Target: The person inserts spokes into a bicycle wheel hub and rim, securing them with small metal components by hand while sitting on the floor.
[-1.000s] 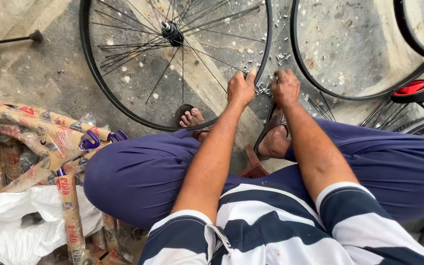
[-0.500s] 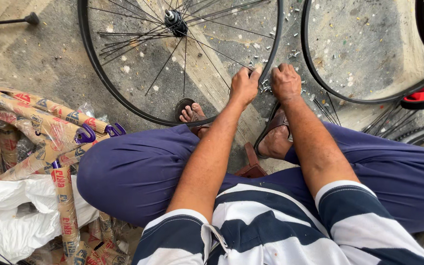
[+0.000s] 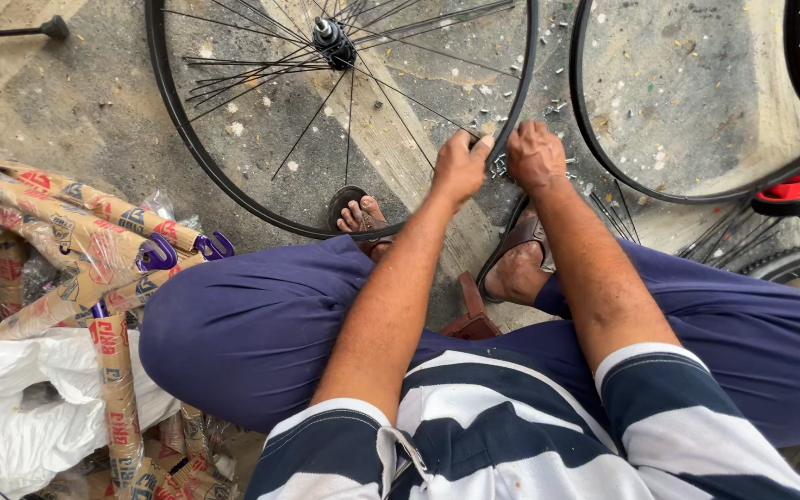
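Observation:
A black bicycle wheel rim (image 3: 170,130) with thin spokes and a centre hub (image 3: 333,39) lies on the concrete floor in front of me. My left hand (image 3: 458,167) pinches the rim's near right edge where a spoke meets it. My right hand (image 3: 537,156) rests right beside it on the outer side of the same edge, fingers curled over small metal spoke nipples (image 3: 500,168). Whether it grips one is hidden. I sit with navy trousers and sandalled feet (image 3: 517,264) under the wheel.
A second bare black rim (image 3: 594,153) lies to the right, with loose spokes (image 3: 724,236) and a red reflector (image 3: 793,189) on a bicycle part beside it. Paper-wrapped parts with purple hooks (image 3: 67,231) and a white plastic bag (image 3: 20,407) crowd the left. Small nipples scatter on the floor.
Both hands have stayed on the rim's near right edge. The view has shifted slightly, and the fingers have worked a little at the same spot.

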